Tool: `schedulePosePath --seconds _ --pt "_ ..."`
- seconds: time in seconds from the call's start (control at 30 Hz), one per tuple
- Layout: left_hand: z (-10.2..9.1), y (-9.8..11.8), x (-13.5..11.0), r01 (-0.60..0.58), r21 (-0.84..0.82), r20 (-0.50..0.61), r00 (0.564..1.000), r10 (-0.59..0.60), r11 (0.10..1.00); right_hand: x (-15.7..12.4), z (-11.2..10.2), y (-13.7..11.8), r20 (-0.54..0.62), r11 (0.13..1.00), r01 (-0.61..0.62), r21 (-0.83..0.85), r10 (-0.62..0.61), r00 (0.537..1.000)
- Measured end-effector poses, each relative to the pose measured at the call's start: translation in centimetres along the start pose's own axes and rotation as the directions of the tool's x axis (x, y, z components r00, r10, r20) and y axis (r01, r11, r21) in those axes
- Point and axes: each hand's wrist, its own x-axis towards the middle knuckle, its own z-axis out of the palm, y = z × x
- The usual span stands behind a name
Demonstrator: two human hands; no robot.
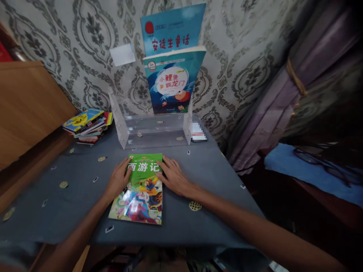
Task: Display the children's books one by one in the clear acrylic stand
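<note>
Left hand (119,181), right hand (174,179), both arms bare, long slim fingers (168,163)

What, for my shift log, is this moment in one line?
left hand: on green book left edge | right hand: on its right edge | book: flat on grey table | clear stand: beyond it

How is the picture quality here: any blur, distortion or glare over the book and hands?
Head view, centre: sharp and evenly lit, with the green book, left hand and right hand readable. Head view, edges: wide-angle bending, the curtain smeared and dim. Head view, beside the clear stand: a pixelated patch. No strong glare.
</note>
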Motion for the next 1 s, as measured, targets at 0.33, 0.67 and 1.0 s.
schedulePosePath --seconds 0.33,0.67,1.0 --pt "1.2 2.0 3.2 -0.221 -0.027 0.147 0.964 0.222 0.975 -1.0 -0.2 3.7 -0.118 0.983 -0.083 0.164 0.103 0.988" --pt "3.6 4.3 7.3 -0.267 0.068 0.186 0.950 0.251 0.961 -0.7 -1.8 5.0 -0.151 0.978 -0.088 0.191 0.118 0.981" --pt "3.7 4.4 7.1 -0.267 0.037 0.134 0.956 0.260 0.963 -1.5 -3.0 2.9 -0.132 0.944 -0.324 -0.056 0.315 0.940"
